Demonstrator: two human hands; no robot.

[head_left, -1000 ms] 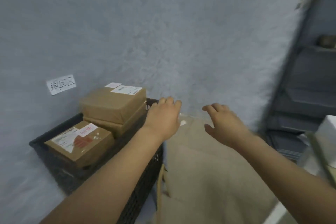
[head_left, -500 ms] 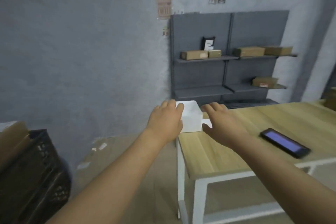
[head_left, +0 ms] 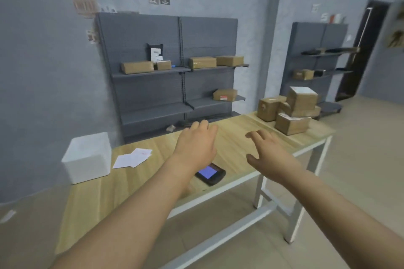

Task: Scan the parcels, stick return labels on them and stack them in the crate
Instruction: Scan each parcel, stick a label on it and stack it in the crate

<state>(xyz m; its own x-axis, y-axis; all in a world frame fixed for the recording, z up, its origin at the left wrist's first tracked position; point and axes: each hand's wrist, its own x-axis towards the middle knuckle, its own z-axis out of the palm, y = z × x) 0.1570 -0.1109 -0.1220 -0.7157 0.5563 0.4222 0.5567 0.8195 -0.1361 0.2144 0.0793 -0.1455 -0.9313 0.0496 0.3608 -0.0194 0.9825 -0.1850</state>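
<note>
Swung from crate to tabletop [head_left: 135, 183]: left hand [head_left: 196, 144] and right hand [head_left: 270, 153] hover, fingers spread, empty (between parcels); next, reach the stacked cardboard parcels [head_left: 288, 109], then the scanner [head_left: 210, 173].

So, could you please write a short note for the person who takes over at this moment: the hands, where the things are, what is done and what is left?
Hands: left hand and right hand are both open and hold nothing, stretched out above the table.
Things: the scanner lies screen-up near the front edge. The return labels lie beside the white box. A pile of parcels waits at the far right end of the table. The crate is out of view.
Done: cannot tell from this view.
Left: take a parcel from the pile, scan it, stick a label on it, stack it in the crate, and repeat.
</note>
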